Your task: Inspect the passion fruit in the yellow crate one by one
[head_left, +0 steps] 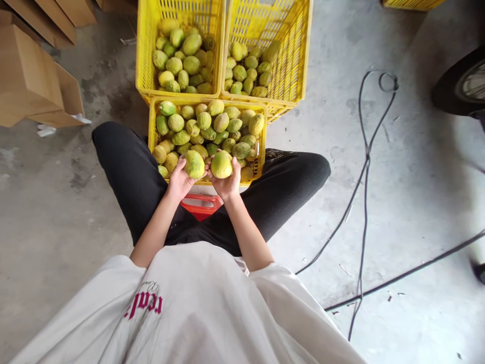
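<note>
My left hand (181,180) is closed around a round yellow-green fruit (194,164), its exact kind unclear. Close beside it, my right hand (229,185) grips a second yellow-green fruit (222,165) with a paler, yellower face. Both are held up side by side, with a small gap between them, over the near edge of a yellow plastic crate (264,139). Inside that crate lie many oval green and yellow fruits (204,120), some with brownish patches. My fingers partly hide the fruits below them.
Two taller yellow crates (140,55) (306,55) with similar fruits stand behind the near one. Cardboard boxes (30,76) are at upper left. A red plastic seat (200,210) shows between my legs. A black cable (366,167) and a wheel (464,83) are on the right.
</note>
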`<state>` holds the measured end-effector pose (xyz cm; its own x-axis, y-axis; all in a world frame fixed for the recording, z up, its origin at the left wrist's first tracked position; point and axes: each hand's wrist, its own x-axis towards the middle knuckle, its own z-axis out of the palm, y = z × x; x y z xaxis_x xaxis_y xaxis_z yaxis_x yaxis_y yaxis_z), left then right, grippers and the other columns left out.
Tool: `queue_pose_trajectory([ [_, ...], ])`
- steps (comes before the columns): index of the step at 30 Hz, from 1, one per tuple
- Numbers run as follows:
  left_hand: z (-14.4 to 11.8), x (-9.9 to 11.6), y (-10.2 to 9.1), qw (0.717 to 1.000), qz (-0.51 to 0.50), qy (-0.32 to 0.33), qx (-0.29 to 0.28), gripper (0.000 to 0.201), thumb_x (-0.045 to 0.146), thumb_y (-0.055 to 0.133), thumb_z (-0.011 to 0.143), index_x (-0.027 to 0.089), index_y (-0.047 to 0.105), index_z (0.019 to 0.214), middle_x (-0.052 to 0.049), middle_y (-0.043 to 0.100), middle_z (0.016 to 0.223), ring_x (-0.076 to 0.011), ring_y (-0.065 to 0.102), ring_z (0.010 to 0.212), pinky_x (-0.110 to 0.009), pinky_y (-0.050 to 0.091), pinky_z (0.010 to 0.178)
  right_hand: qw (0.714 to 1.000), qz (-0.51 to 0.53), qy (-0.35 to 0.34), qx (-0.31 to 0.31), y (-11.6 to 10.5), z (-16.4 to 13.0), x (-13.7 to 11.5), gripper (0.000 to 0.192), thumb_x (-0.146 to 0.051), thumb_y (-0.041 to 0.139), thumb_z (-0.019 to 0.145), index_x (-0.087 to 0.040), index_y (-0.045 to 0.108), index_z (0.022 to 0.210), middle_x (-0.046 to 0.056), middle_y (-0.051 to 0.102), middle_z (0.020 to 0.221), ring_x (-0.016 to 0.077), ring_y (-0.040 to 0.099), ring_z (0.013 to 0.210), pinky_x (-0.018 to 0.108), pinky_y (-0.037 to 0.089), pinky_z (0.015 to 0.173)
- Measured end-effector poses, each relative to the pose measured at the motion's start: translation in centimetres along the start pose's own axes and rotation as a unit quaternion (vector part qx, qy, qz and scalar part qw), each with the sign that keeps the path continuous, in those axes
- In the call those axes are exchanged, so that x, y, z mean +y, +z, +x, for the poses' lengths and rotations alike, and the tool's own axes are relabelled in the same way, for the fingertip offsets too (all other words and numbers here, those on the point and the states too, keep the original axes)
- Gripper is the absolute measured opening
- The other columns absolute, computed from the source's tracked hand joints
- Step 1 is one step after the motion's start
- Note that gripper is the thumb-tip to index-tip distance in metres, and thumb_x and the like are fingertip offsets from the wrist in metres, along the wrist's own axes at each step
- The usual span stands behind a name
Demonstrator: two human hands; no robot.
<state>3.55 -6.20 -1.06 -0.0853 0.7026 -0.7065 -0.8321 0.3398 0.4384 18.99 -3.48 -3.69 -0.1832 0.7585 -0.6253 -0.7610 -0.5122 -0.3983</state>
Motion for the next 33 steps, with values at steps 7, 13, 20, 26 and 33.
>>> queue_pose_trajectory([
  [7,0.4,-0.4,-0.5,0.998,0.025,-0.059,-0.007,0.045,0.054,0.078,0.128,0.024,0.078,0.162,-0.01,0.095,0.117,-0.029,0.096,0.101,-0.039,0.078,0.096,0.999,0.047,0.01,-0.009,-0.8,0.4,0.3,0.034,-0.052,0.084,0.109,-0.033,0.08,0.136,0.001,0.089,0.103,0.0259,0.091,0.093,0.026,0.073,0.061],
  [13,0.1,0.1,0.0,1.0,0.019,-0.019,0.001,0.05,0.05,0.068,0.13,0.028,0.076,0.174,-0.007,0.095,0.114,-0.03,0.098,0.109,-0.042,0.08,0.104,0.998,0.047,0.023,-0.022,-0.5,0.1,-0.1,0.04,-0.049,0.069,0.109,-0.031,0.08,0.143,0.007,0.093,0.114,0.0382,0.094,0.125,0.055,0.087,0.094],
  [20,-1.0,0.7,1.4,0.999,-0.021,-0.005,0.027,0.055,0.032,0.044,0.132,0.026,0.078,0.175,-0.01,0.097,0.125,-0.0328,0.095,0.139,-0.05,0.079,0.122,0.999,0.008,0.033,-0.03,-0.7,0.3,0.1,0.037,-0.06,0.078,0.108,-0.029,0.083,0.128,0.011,0.095,0.115,0.0405,0.094,0.131,0.053,0.087,0.098],
  [26,-1.1,0.7,1.7,0.998,-0.007,-0.043,0.038,0.052,0.042,0.049,0.136,0.026,0.075,0.178,-0.013,0.096,0.129,-0.0345,0.096,0.139,-0.047,0.082,0.115,0.997,0.026,0.031,-0.06,-0.9,0.4,0.2,0.04,-0.053,0.085,0.107,-0.033,0.077,0.141,0.003,0.091,0.107,0.0356,0.095,0.125,0.05,0.087,0.099],
  [33,-0.6,0.5,1.0,0.998,0.017,-0.052,0.034,0.052,0.051,0.055,0.136,0.029,0.076,0.177,-0.013,0.097,0.13,-0.0339,0.099,0.126,-0.042,0.084,0.1,0.998,-0.022,0.013,-0.049,-0.5,0.0,0.2,0.041,-0.047,0.097,0.095,-0.034,0.074,0.127,0.0,0.087,0.105,0.0338,0.095,0.119,0.045,0.087,0.092],
])
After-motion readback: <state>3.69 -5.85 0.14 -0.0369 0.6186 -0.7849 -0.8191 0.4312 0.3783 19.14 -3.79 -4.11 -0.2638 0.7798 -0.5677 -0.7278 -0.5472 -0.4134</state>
